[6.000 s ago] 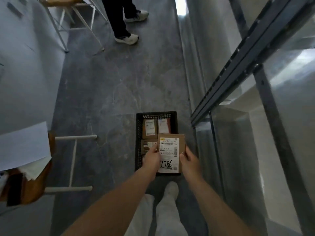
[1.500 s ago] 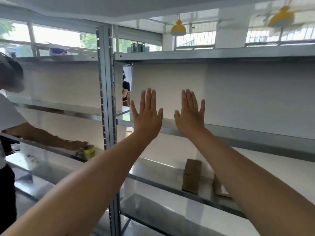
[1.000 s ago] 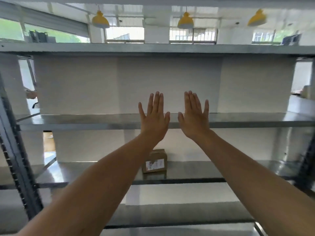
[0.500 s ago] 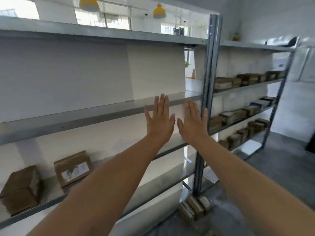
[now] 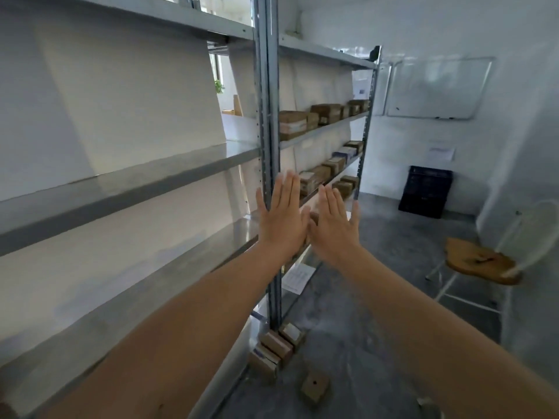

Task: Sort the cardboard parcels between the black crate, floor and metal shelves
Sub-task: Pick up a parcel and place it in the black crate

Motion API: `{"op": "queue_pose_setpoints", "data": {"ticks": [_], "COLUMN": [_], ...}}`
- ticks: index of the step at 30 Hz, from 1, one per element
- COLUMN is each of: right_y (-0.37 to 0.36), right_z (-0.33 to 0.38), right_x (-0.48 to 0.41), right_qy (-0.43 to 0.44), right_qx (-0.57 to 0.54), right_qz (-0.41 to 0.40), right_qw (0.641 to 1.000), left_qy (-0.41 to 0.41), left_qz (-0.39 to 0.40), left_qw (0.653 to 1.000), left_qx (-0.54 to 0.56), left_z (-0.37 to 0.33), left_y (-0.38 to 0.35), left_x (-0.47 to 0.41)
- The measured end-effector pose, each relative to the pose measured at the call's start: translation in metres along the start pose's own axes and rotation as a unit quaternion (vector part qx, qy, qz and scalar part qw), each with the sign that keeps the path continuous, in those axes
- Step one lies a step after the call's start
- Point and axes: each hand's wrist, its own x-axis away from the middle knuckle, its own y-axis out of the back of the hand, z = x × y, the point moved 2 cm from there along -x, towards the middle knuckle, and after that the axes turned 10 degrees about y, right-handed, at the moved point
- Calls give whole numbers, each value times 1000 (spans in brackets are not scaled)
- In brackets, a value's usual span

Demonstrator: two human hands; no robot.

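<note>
Several boards of the metal shelves (image 5: pixel 127 189) run in from the left as the near bay; every shelved parcel in view sits beyond the upright post (image 5: pixel 267 116). At the foot of that post a small cluster of cardboard parcels (image 5: pixel 276 347) stands on the floor (image 5: pixel 378 267), with a single parcel (image 5: pixel 314 387) lying apart just in front of it. The left hand (image 5: pixel 282 219) and right hand (image 5: pixel 334 228) are raised side by side, flat, fingers straight and slightly spread, holding nothing. Behind them the far bay carries an upper row of parcels (image 5: pixel 325 114) and lower rows (image 5: pixel 329 166). The black crate (image 5: pixel 426 192) stands against the far wall, well apart from the hands, its contents hidden. A chair (image 5: pixel 481 261) stands at right. Shelving appears well advanced; the floor parcels, and whatever the crate holds, probably remain.
</note>
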Motion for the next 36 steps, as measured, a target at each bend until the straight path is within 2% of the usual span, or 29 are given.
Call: {"op": "queue_pose_setpoints", "data": {"ticks": [8, 14, 18, 23, 28, 36], "right_y": [-47, -76, -91, -122, -154, -180], "right_z": [-23, -42, -60, -85, -118, -188], "right_x": [-33, -26, -28, -33, -41, -81], "right_qy": [-86, -137, -131, -142, -119, -75], "right_qx": [24, 38, 58, 3, -20, -83], "right_qz": [44, 106, 117, 125, 161, 175], "right_qw": [995, 984, 983, 982, 980, 978], "left_qy": [-55, -75, -76, -71, -43, 31], "left_qz": [76, 136, 146, 163, 181, 177], "left_qw": [995, 986, 985, 984, 983, 984], "left_qx": [41, 54, 43, 28, -8, -17], "left_z": [5, 10, 5, -2, -11, -34], "left_y": [-72, -128, -160, -192, -217, -256], "left_x": [-50, -50, -44, -48, -56, -83]}}
